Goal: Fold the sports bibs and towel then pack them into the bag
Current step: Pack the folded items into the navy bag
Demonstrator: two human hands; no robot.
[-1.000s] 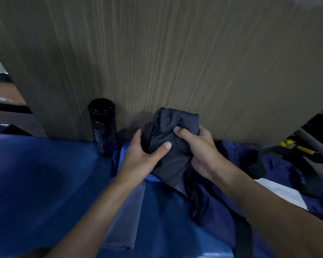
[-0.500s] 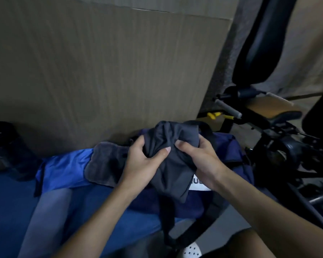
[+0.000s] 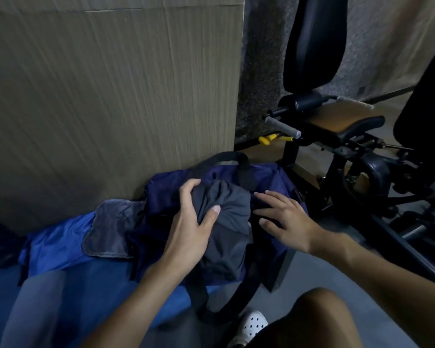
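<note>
2 hands are over the bag (image 3: 269, 179) in the head view, the only one given. The left hand (image 3: 189, 222) grips a dark grey bundle (image 3: 229, 237), thumb pressed into its front and fingers curled over its far edge; I take it for a folded bib. The bundle sits on top of the navy bag, just below the black strap (image 3: 244, 169); how far it is inside I cannot tell. The right hand (image 3: 284, 219) is spread wide and holds nothing, its straight fingers on or just above the bag's cloth beside the bundle. The grey towel (image 3: 111, 227) lies flat to the left, touching the bag, on a bright blue cloth (image 3: 55, 244) that may be another bib; neither is packed yet. Behind stand a wooden panel (image 3: 111, 96) and an exercise machine (image 3: 337, 136).

The step in hand looks like seating the bundle in the bag. To do it well, the right hand should draw the bag's edge outward to open the mouth while the left pushes the bundle down flat against 1 side, folds pinched until it rests at the bottom, leaving room for the towel. The fold could spring loose on release, or the strap get tucked under
</note>
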